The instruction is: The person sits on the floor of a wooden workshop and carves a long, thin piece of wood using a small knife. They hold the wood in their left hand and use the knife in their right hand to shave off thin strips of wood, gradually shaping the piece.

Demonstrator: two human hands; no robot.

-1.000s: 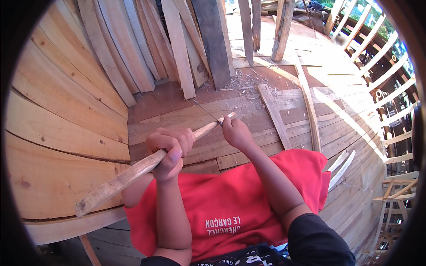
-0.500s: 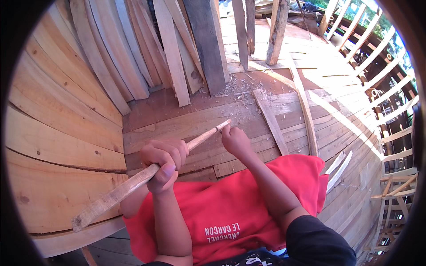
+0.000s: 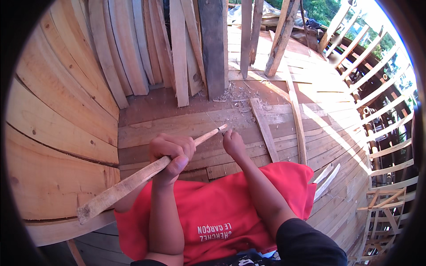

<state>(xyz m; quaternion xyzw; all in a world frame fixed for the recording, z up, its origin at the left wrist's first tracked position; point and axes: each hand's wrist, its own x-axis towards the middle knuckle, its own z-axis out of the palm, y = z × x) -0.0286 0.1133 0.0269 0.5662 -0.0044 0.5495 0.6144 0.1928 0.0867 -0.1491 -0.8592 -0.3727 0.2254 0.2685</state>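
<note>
My left hand point(image 3: 172, 157) is wrapped round the middle of a long wooden stick point(image 3: 126, 185). The stick slants up from its thick, squared lower left end to a narrow, pale tip with a dark mark near it. Close to that tip, my right hand point(image 3: 234, 144) is closed with its fingers pinched together. Something small and dark shows between its fingers and the stick, too small to name. A thin, curled strand point(image 3: 210, 119) shows beside the tip. Red cloth point(image 3: 222, 199) covers my lap below both hands.
Wood shavings point(image 3: 237, 93) lie scattered on the plank floor point(image 3: 155, 126). Two loose strips, one a short board point(image 3: 265, 131), the other a long batten point(image 3: 296, 119), rest ahead on the right. Curved planks point(image 3: 57, 146) form a wall at left; upright boards point(image 3: 179, 57) stand ahead.
The whole view has shifted slightly. My right hand sits a little lower beside the stick's tip, and the thin strand there now shows. My left hand keeps its grip.
</note>
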